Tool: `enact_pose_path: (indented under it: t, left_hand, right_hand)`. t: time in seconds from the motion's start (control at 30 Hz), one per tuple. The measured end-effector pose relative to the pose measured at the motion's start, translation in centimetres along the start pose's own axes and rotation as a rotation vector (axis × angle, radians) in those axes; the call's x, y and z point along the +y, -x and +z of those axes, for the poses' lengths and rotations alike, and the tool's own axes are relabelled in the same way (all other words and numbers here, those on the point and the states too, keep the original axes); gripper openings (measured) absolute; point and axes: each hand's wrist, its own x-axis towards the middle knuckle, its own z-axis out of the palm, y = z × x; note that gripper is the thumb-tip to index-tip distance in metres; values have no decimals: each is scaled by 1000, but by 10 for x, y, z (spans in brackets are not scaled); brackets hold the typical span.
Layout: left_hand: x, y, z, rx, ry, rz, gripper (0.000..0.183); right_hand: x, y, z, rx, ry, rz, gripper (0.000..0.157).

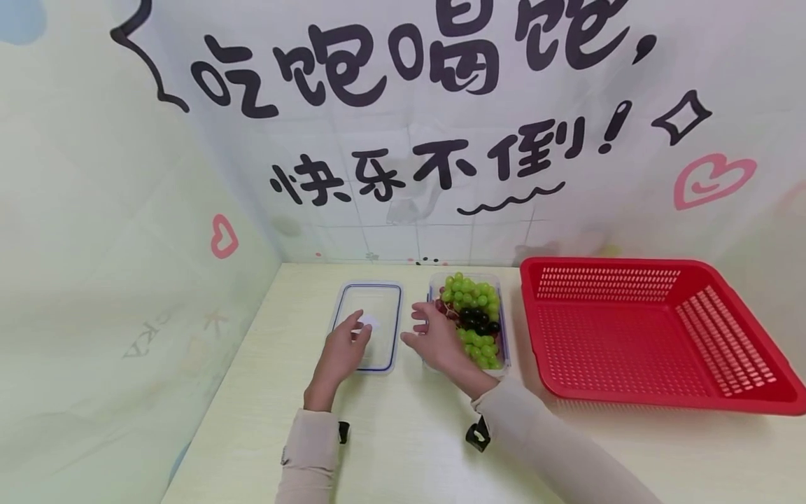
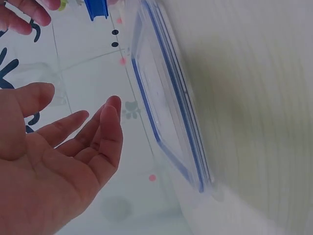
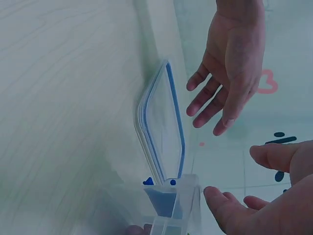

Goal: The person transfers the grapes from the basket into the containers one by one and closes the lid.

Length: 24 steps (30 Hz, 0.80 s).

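A clear lid [image 1: 378,301] with a blue seal lies flat on the table, and my left hand [image 1: 345,344] hovers over its left part, fingers relaxed and holding nothing. In the left wrist view the lid [image 2: 164,93] stands apart from that hand [image 2: 73,156]. To its right is a clear plastic container [image 1: 505,353] filled with green grapes [image 1: 472,290], black grapes [image 1: 478,320] and some reddish ones. My right hand [image 1: 437,339] is at the container's left side, overlapping it in the head view, its fingers loosely bent with nothing in them. The right wrist view shows the container's wall [image 3: 166,203] below the lid [image 3: 164,122].
A large red plastic basket [image 1: 617,350] with perforated sides stands at the right of the pale table [image 1: 403,448]. Behind is a printed wall cloth [image 1: 378,238] with black lettering, and another cloth side [image 1: 126,280] borders the table's left.
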Motion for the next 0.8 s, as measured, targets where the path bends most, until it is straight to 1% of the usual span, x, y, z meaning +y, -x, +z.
enact_pose_path:
  t: [0.13,0.27,0.4,0.63,0.8]
  left_hand:
    - [-5,-1,-4,-4,3,-10,50]
    - [-9,-2,-11,25,6,-9,48]
    - [-12,-4,-17,56,4,-15,48]
    - [-22,-8,-26,112,12,-64,49]
    - [-28,-11,-30,110,14,-110,50]
  right_hand:
    - [1,0,6,-9,-2,30,58]
    - [0,-1,11,-30,-34,55,61]
    - [-2,-3,16,-33,-62,66,62]
    - [2,-6,28,-44,-103,105,73]
    - [3,-8,35,-38,-80,108,71]
